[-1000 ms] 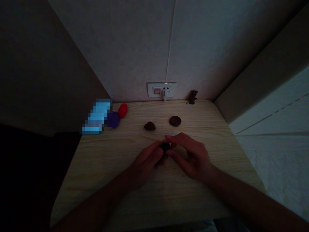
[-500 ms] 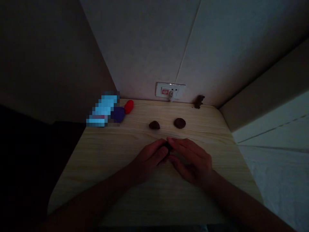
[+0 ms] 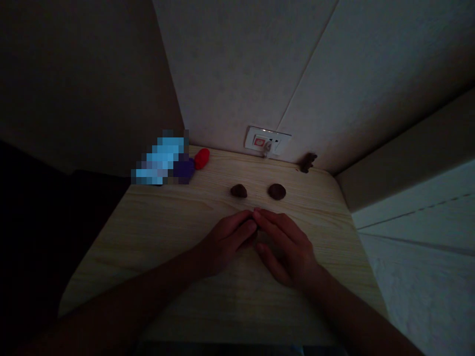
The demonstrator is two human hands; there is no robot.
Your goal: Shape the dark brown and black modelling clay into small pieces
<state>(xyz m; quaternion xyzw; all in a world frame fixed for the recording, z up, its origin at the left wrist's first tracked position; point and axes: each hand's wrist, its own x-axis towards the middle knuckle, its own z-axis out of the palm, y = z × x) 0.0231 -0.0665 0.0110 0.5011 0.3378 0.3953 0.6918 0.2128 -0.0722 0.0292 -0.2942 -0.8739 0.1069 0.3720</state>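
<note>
My left hand (image 3: 226, 244) is closed around a dark lump of modelling clay (image 3: 251, 235), thumb on top, just above the table. Most of the lump is hidden by fingers. My right hand (image 3: 287, 249) meets it from the other side: its straight fingertips rest at the lump's top by the left fingertips, while its thumb stands apart below. Beyond the hands lie a brown peaked piece (image 3: 238, 191) and a flat brown disc (image 3: 277, 191), both clay-like.
The pale wooden table (image 3: 166, 222) backs onto a wall with a socket and plug (image 3: 267, 143). A small dark figure (image 3: 308, 162) stands at the back right. At the back left are a red lump (image 3: 202, 158), a purple lump (image 3: 184, 168) and a blurred-out bright screen (image 3: 163, 155).
My right thumb has come away from the clay lump, and the right fingers have straightened over its top. My left hand keeps hold. The camera view has tilted and shifted.
</note>
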